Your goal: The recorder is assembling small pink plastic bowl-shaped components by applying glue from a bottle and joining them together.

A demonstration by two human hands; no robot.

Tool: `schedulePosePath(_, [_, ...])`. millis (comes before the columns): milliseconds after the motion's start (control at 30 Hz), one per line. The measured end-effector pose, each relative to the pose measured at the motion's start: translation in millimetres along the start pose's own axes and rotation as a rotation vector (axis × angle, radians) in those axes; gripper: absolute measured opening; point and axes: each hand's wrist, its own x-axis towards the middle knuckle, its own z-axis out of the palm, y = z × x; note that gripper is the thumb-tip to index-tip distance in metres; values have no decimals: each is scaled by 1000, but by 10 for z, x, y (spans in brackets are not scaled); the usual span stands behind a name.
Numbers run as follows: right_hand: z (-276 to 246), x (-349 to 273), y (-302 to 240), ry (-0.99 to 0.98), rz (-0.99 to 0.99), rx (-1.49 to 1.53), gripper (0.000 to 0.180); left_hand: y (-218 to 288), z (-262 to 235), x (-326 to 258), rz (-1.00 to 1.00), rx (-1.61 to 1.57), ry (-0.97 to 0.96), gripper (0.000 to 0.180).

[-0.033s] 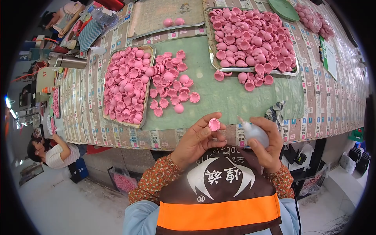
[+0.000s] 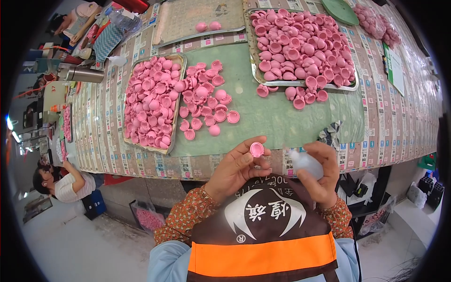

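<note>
Over the near edge of the table, my left hand pinches a small pink plastic half-shell, its hollow side facing up. My right hand is wrapped round a translucent white squeeze bottle with a thin nozzle. The bottle is slightly blurred, and its nozzle points up and left, apart from the shell. Beyond my left hand, loose pink half-shells lie on a green mat, beside a metal tray heaped with more of them.
A second heaped metal tray stands at the far right; a flat tray at the back holds two pink pieces. A crumpled cloth lies right of my hands. A steel flask is at the left. Another person sits at far left.
My right hand has shifted very slightly with the bottle, whose nozzle is now a little lower and more blurred. My left hand and the half-shell look unmoved.
</note>
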Motion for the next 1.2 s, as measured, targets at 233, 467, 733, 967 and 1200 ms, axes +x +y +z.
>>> schedulePosePath(233, [-98,-27,-22,-193,-234,-240,48,-35,-17,2,20,27,1,61])
schedulePosePath(467, [1,96,-70,-210,-495,-355,41,-50,17,-19,-2,87,-13,61])
schedulePosePath(733, [48,106,-37,-209,-469,-313,40,-48,53,-29,-18,90,13,62])
schedulePosePath(967, [71,110,-31,-217,-454,-286,38,-55,58,-36,-30,128,13,61])
schedulePosePath(1200, [63,130,-28,-228,-493,-318,37,-55,87,-22,-37,151,27,58])
